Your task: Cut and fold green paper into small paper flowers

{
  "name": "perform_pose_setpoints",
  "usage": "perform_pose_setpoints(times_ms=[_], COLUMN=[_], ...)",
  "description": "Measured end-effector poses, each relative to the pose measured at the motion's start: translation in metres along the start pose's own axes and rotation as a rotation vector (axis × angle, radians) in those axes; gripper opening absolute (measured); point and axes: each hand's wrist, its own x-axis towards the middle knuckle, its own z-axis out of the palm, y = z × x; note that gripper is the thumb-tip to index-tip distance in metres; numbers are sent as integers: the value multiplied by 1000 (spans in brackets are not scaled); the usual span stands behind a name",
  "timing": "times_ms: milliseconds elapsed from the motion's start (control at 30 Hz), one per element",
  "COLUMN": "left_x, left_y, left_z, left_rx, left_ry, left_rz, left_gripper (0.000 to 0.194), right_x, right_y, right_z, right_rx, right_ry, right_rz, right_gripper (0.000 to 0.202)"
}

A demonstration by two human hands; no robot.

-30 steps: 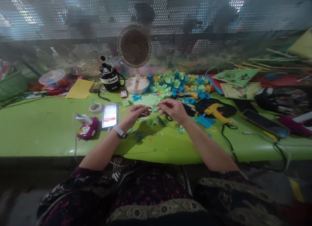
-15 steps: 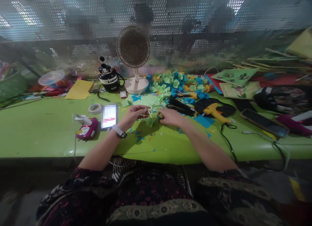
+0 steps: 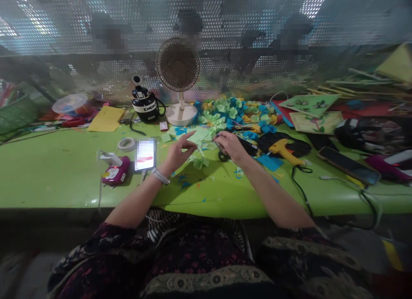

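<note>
My left hand [image 3: 180, 152] is raised over green paper pieces, its index finger stretched out and its thumb apart from it. Nothing shows between those fingers. Just below its thumb lies a light green cut paper piece [image 3: 200, 161]. To the right, my right hand [image 3: 230, 145] has its fingers curled round small scissors [image 3: 223, 156]; their black handle loops show under the hand, and the blades are hard to make out. A long black tool [image 3: 249, 147] lies partly hidden behind my right hand. Small blue and green scraps [image 3: 185, 185] are scattered near both hands.
Behind my hands lies a heap of green, blue and yellow paper flowers [image 3: 238, 112]. A fan [image 3: 182, 114] and a black bottle [image 3: 146, 108] stand at the back. A lit phone [image 3: 145, 155], tape roll [image 3: 126, 144], yellow glue gun [image 3: 285, 151] and dark phone [image 3: 349, 165] lie around.
My left hand has opened its pinch, the index finger now pointing outward. The right hand has moved slightly right and up, away from the green piece, and black scissor loops now show below it.
</note>
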Motion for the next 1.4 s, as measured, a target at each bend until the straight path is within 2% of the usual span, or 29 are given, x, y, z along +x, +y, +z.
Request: perform_pose_setpoints(times_ms=[67, 167, 267, 400, 500, 567, 633, 733, 800, 933, 1167, 1400], left_x=[-1, -2, -3, -4, -4, -4, -4, -4, -4, -7, -7, -7], left_y=[1, 0, -1, 2, 5, 6, 5, 3, 2, 3, 0, 1], left_z=[-2, -4, -5, -4, 1, 5, 9, 13, 15, 16, 15, 15], left_rx=[90, 205, 258, 218, 117, 2, -182, -522, -650, -622, -577, -603], left_ry=[-18, -51, -85, -87, 41, 78, 16, -126, -156, -152, -109, -99], left_rz=[45, 107, 135, 144, 136, 68, -75, -342, -436, -401, -381, -361], left_gripper=[54, 48, 44, 42, 47, 42, 37, 48, 49, 35, 29, 30], right_x=[-5, -13, -16, -17, -17, -16, -15, -12, -10, -9, -15, -18], right_y=[-3, -5, -5, -2, -1, -1, -1, 1, 3, 8, 9, 5], right_z=[6, 14, 18, 22, 26, 28, 29, 29, 28, 30, 34, 34], right_rx=[78, 23, 3, 152, 354, 470, 528, 549, 549, 536, 412, 373], right_ry=[-102, -230, -300, -337, -251, -182, -139, -95, -62, -12, 72, 109], right_rz=[50, 65, 64, 106, 124, 124, 126, 134, 124, 78, -68, -110], right_gripper=[29, 36, 35, 36, 39, 41, 41, 38, 38, 40, 38, 33])
